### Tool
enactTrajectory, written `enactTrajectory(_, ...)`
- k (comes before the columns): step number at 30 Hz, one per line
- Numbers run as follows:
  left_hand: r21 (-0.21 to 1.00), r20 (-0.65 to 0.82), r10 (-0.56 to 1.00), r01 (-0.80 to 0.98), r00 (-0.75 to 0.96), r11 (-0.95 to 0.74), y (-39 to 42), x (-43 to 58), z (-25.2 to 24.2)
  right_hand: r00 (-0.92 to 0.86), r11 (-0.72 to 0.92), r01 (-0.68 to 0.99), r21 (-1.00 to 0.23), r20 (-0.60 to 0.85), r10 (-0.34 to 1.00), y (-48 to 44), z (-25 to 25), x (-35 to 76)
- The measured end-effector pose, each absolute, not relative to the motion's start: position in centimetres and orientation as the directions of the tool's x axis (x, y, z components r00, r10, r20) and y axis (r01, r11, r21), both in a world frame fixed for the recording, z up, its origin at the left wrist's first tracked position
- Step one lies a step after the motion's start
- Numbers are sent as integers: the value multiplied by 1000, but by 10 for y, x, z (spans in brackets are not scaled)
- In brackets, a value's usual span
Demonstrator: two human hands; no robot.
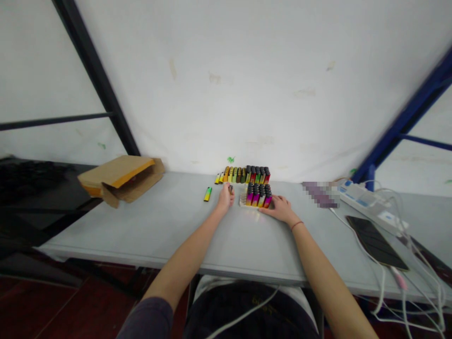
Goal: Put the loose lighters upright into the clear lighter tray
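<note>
Near back edge of tabletop (176, 226) | likely light, rigid, slick lighters (261, 195); pinch mid-body | left hand (226, 197) curled round one | right hand (281, 208) half-open against tray (243, 205)

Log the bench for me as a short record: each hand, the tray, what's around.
left hand: closed around a small item, mostly hidden
right hand: at the tray's right end
tray: holds upright lighters
behind tray: more lighters
left of left hand: loose green-yellow lighter
far left: cardboard box
far right: dark phone, power strip
</note>
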State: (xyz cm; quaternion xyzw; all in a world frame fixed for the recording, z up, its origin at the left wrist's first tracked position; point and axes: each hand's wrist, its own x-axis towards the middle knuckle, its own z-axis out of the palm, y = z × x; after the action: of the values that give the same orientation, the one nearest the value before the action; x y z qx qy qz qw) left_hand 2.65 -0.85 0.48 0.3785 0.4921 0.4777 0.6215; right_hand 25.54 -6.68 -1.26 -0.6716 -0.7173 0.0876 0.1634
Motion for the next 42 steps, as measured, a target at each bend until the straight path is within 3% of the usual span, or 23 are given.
enactTrajectory(6, 973, -150, 987, -184, -58, 137, -10, 31, 1, -45, 79, 939, -335, 107, 993, -68, -11, 255)
enactTrajectory(26, 939, -168, 981, -320, -101, 128, -6, 30, -2, -46, 87, 937, -338, 130, 991, -67, -13, 255)
enactTrajectory(30, 968, -30, 997, -252, -73, 11, -4, 32, -9, -54, 94, 934, -345, 125, 991, -66, -13, 255)
enactTrajectory(36, 947, 314, 946, -43, -76, -318, -2, 32, -13, -51, 92, 934, -347, 124, 991, -67, -13, 255)
enactTrajectory(42, 935, 354, 932, -17, 84, -354, -3, 31, -13, -54, 96, 936, -338, 131, 990, -67, -14, 255)
